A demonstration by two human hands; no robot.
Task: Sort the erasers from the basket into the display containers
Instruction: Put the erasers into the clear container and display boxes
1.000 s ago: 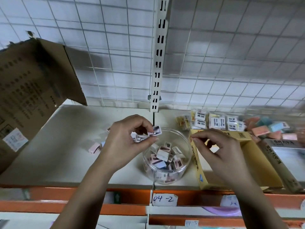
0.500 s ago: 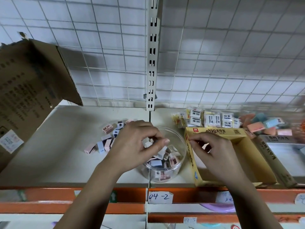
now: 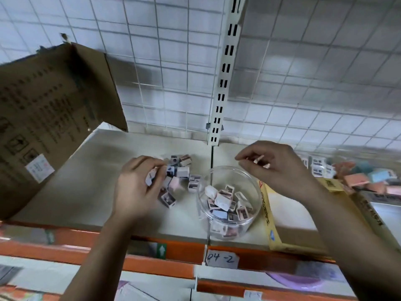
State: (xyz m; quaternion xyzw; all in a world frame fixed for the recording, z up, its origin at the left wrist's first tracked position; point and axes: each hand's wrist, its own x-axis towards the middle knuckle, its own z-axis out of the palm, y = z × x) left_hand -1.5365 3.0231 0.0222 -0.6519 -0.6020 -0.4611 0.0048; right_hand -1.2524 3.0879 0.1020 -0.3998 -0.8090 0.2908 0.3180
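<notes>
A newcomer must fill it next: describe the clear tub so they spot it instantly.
Follow the white slotted post down to the beige shelf. Near the front edge, above the handwritten 04-2 label, stands the clear round tub. Unlike the yellow carton to its right, it is round, transparent and part filled with small blocks.

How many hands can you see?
2. The left hand grips a small eraser over the loose pile on the shelf. The right hand hovers near the clear tub, fingers loosely curled. None seem hidden.
</notes>
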